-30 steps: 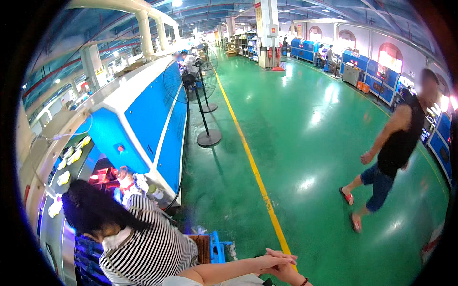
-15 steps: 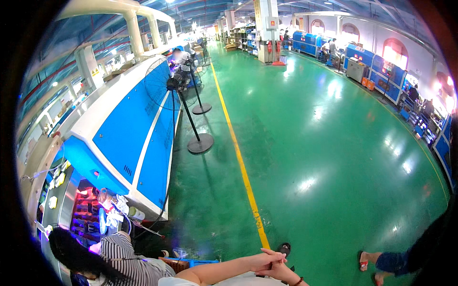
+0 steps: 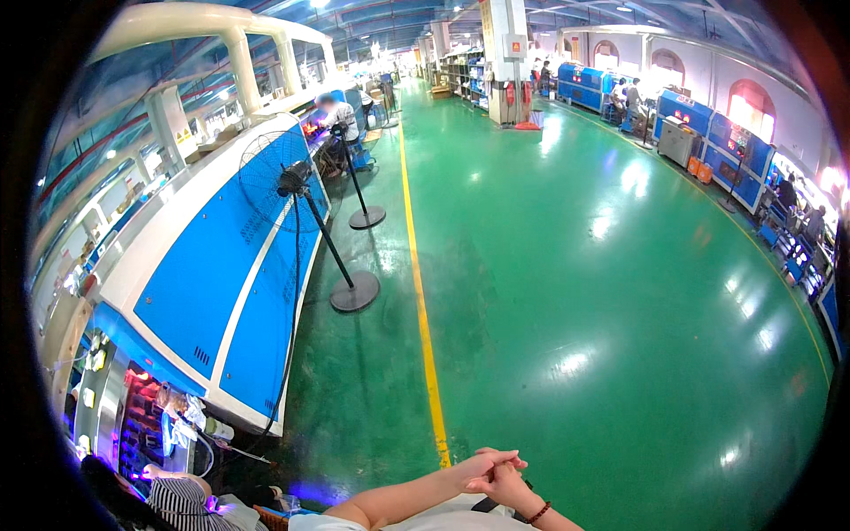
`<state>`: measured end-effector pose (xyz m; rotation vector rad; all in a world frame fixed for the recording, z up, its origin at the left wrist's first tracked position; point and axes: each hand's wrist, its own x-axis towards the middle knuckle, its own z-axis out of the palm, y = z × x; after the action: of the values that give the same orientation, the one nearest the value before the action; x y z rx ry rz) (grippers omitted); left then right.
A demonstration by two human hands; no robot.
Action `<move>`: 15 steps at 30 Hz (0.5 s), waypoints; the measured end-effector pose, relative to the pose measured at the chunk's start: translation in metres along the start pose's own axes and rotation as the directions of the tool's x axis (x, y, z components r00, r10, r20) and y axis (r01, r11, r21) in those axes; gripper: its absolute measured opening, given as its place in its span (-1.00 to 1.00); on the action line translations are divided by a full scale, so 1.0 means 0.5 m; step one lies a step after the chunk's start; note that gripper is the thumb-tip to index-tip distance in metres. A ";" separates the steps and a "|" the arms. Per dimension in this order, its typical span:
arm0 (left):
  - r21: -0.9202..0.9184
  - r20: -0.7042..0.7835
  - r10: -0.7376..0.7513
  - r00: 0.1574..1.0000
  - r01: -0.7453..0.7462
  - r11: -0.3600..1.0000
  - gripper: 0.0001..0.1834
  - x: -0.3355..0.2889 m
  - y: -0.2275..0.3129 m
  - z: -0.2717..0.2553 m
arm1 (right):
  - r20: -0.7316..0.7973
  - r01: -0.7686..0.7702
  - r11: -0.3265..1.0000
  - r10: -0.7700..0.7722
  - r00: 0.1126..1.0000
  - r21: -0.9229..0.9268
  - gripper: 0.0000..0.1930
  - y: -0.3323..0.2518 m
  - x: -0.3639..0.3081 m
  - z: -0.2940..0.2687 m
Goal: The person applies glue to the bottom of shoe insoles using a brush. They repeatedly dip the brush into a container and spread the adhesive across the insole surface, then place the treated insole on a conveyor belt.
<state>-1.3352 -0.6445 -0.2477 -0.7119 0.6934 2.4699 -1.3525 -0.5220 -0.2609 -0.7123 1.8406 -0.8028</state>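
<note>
At the lower edge, my left hand (image 3: 481,465) and my right hand (image 3: 507,487) are clasped together in front of my body. The fingers are folded round each other, and no tool or other thing shows between them. A dark red bead bracelet (image 3: 538,512) circles my right wrist. My bare left forearm (image 3: 398,497) reaches in from the lower left. Beneath the hands lies the green floor (image 3: 531,416), and the yellow floor line (image 3: 425,341) runs up to them.
On the left stands a long blue and white machine (image 3: 212,265), with a pedestal fan (image 3: 332,239) beside it. A seated person in a striped sleeve (image 3: 177,500) works at a lit conveyor (image 3: 133,434). More blue machines (image 3: 686,119) line the right wall; a pillar (image 3: 506,71) stands far ahead.
My view has moved forward and turned; the near machine and fan sit lower and further left. The person at lower right has left the picture. My hands stay clasped.
</note>
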 end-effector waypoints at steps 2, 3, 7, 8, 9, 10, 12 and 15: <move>-0.057 -0.066 -0.062 0.996 0.058 0.997 -0.74 0.020 0.028 0.002 | -0.197 0.304 0.933 -0.341 0.919 -0.194 -0.39 0.048 0.051 0.008; -0.092 -0.081 -0.098 0.992 0.090 0.992 -0.74 0.027 0.042 0.002 | -0.179 0.292 0.942 -0.320 0.930 -0.168 -0.40 0.059 0.074 -0.001; -0.050 -0.010 -0.187 0.982 0.186 0.981 -0.72 0.091 0.129 0.013 | 0.132 -0.107 0.973 0.081 0.988 0.203 -0.40 -0.025 0.072 -0.124; -0.005 0.031 -0.220 0.975 0.220 0.975 -0.72 0.116 0.157 0.022 | 0.101 -0.083 0.944 0.053 0.993 0.318 -0.40 -0.047 0.027 -0.149; 0.016 0.068 -0.236 0.969 0.236 0.972 -0.71 0.130 0.172 0.023 | 0.099 -0.058 0.910 0.019 0.995 0.411 -0.39 -0.060 0.013 -0.161; 0.057 0.095 -0.281 0.955 0.277 0.959 -0.71 0.162 0.197 0.034 | 0.060 -0.122 0.771 0.108 0.992 0.625 -0.34 -0.032 0.052 -0.170; 0.063 0.110 -0.307 0.945 0.301 0.951 -0.73 0.210 0.238 0.036 | -0.121 0.141 0.863 -0.093 0.988 0.485 -0.24 -0.032 0.148 -0.248; 0.082 0.065 -0.319 0.946 0.313 0.946 -0.74 0.271 0.318 0.074 | -0.319 0.344 0.918 -0.272 0.908 0.195 -0.19 -0.047 0.204 -0.337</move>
<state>-1.5392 -0.7037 -0.2472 -0.6416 0.5837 2.1561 -1.5422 -0.5778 -0.2447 -0.7677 1.8562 -1.3839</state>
